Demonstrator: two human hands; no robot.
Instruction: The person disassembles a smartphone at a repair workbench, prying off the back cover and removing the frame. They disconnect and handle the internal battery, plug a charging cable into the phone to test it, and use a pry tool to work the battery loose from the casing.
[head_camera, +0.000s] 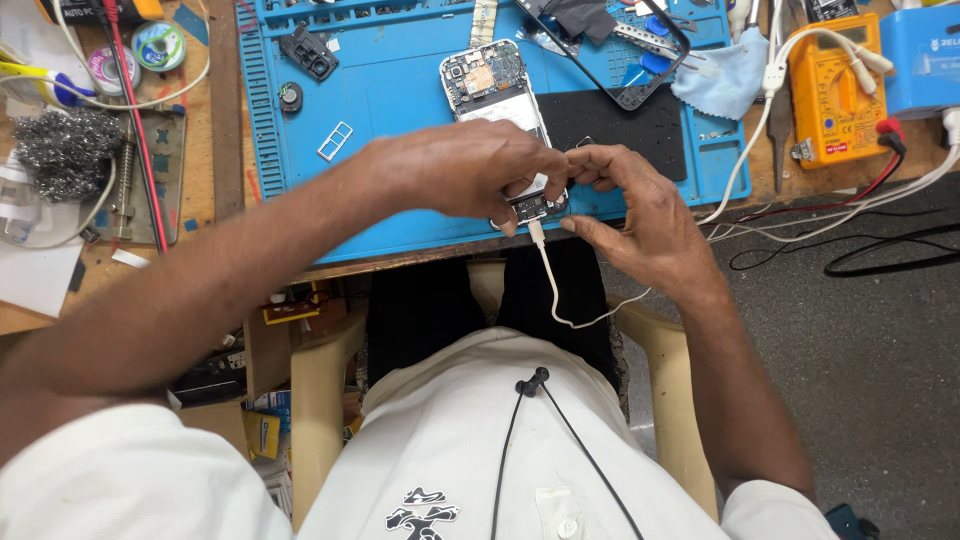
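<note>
Opened phone (492, 95) w/ back cover off lies on the blue mat (400, 140), near the mat's front edge, circuit boards showing. Left hand (470, 170) rests over the phone's lower half, fingers curled down & pinching its bottom end. Right hand (640, 215) sits just beside it on the right, thumb & forefinger closed together at the phone's lower right corner; can't tell exactly what they nip. Hands nearly touching. White cable (555, 290) is plugged into the phone's bottom end, hangs off the bench edge & loops toward the right wrist. Further back on the mat: a black phone frame (640, 95), a small white tray (336, 140). Orange meter (835, 85) stands right of the mat, steel wool (65, 150) far left.
</note>
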